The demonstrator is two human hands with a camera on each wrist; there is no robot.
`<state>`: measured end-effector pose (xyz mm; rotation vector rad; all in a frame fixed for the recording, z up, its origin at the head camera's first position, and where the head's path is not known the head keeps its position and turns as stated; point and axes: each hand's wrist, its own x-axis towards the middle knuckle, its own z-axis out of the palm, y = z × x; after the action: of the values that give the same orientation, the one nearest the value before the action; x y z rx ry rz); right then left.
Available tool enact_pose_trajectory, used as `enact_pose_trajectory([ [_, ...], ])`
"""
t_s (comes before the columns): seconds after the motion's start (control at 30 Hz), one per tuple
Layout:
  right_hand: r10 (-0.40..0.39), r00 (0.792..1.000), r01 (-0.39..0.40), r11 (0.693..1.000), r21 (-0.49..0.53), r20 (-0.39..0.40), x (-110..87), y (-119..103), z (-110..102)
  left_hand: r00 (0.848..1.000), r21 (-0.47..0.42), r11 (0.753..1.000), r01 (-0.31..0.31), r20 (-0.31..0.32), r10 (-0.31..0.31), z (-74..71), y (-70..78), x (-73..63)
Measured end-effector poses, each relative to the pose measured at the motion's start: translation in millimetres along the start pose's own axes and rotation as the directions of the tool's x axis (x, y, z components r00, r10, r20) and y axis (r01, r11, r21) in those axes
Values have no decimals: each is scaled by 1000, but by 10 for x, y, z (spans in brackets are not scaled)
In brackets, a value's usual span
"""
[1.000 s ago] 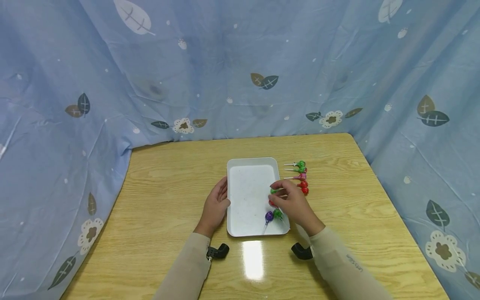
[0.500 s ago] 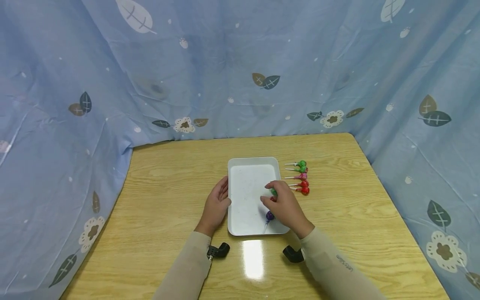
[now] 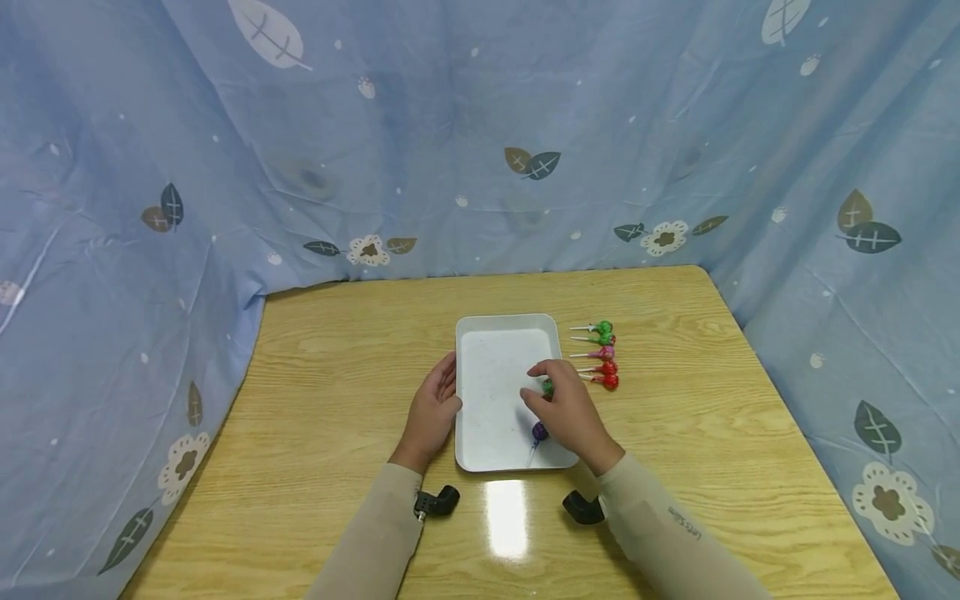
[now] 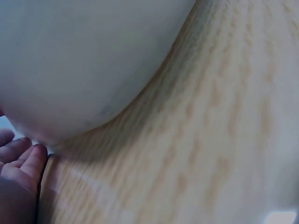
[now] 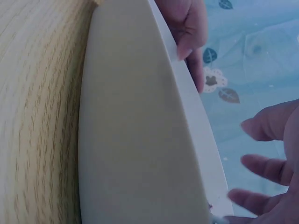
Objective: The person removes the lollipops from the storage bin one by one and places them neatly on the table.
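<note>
My left hand [image 3: 431, 414] rests along the left side of a white rectangular tray [image 3: 462, 433], its fingers fairly straight against the wall and the thumb at the rim. In the left wrist view, its fingertips [image 4: 39, 154] are close by the tray wall [image 4: 93, 60]. My right hand [image 3: 572, 412] is over the right part of the tray, thumb and index finger apart with nothing between them. The right wrist view shows its fingers [image 5: 264, 166] spread. Inside the tray lie a purple lollipop [image 3: 539, 432] and a green lollipop [image 3: 548, 387], the green one partly hidden by the right hand.
Right of the tray, several lollipops lie in a row on the wooden table [image 3: 337, 358]: green ones [image 3: 602, 327] at the far end, a pink one [image 3: 605, 353], then red ones [image 3: 610, 381]. A blue patterned curtain [image 3: 450, 125] surrounds the table's back and sides.
My right hand has shifted left, further over the tray, and its thumb and index finger have spread. It now covers lollipops that showed earlier. The left hand has stayed at the tray's side.
</note>
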<state>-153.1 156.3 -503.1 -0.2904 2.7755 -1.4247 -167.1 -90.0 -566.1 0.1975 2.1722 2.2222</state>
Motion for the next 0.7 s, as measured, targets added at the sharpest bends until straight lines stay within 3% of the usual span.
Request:
enact_pose_trajectory([
  [0.37, 17, 1000, -17, 999, 49, 2, 29, -9, 87, 1000, -15, 1000, 7, 1, -7, -2, 18, -10],
  [0.7, 3, 1000, -3, 1000, -11, -15, 43, -23, 160, 1000, -23, 1000, -18, 2, 18, 3, 21, -1],
])
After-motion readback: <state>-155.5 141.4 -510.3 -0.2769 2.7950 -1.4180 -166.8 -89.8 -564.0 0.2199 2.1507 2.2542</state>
